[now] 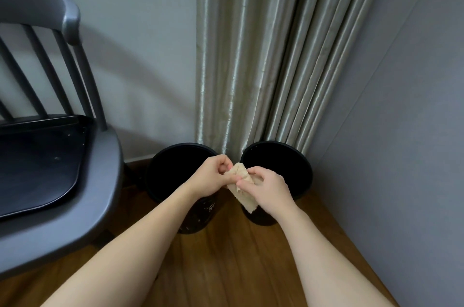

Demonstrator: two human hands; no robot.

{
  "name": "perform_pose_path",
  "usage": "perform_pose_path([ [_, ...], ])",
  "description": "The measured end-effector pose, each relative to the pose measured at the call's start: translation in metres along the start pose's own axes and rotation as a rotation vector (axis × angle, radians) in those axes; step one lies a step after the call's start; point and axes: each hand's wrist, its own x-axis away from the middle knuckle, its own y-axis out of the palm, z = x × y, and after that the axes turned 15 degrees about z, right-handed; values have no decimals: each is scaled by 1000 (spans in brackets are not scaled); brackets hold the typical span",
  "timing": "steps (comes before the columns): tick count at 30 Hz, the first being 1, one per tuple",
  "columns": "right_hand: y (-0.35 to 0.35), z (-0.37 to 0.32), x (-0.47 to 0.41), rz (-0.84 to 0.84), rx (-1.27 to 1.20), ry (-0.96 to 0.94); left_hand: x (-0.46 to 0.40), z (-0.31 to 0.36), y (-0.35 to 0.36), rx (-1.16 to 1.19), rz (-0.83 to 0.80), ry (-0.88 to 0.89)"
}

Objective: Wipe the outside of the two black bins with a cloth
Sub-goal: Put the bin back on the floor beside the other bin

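Both hands hold the cloth (241, 187) above the gap between the two bins: the left hand (210, 174) pinches its upper end, the right hand (266, 187) grips its middle. It touches neither the left bin (160, 176) nor the right bin (288, 168), both standing on the floor (226, 256) against the curtain (263, 55), so wiping seems not yet begun.

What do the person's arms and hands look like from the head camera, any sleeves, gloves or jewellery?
Both forearms are bare as far as the frame shows, with no sleeves in view. The left hand and right hand wear no gloves. No watch, bracelet or ring is visible on either wrist or on the fingers that show. No markings are visible.
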Motion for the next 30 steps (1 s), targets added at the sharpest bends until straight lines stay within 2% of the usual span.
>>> perform_pose_path([
  [6, -4, 0, 2, 52, 10, -88, -6, 8, -13, -119, -6, 25],
  [12, -5, 0, -2, 91, 25, -94, -5, 19, -24, -274, -48, 105],
  [15, -5, -3, -2, 114, -37, -60, -2, 26, -22, -248, -73, 109],
  [21, -12, -16, -12, 147, -348, 155, 0, 43, -23, -148, -166, 147],
  [25, -12, -18, -13, 163, -567, 292, 1, 54, -26, -64, -132, 163],
  [30, -14, -22, -12, -21, -832, 393, 0, 63, -22, -26, -88, 244],
])
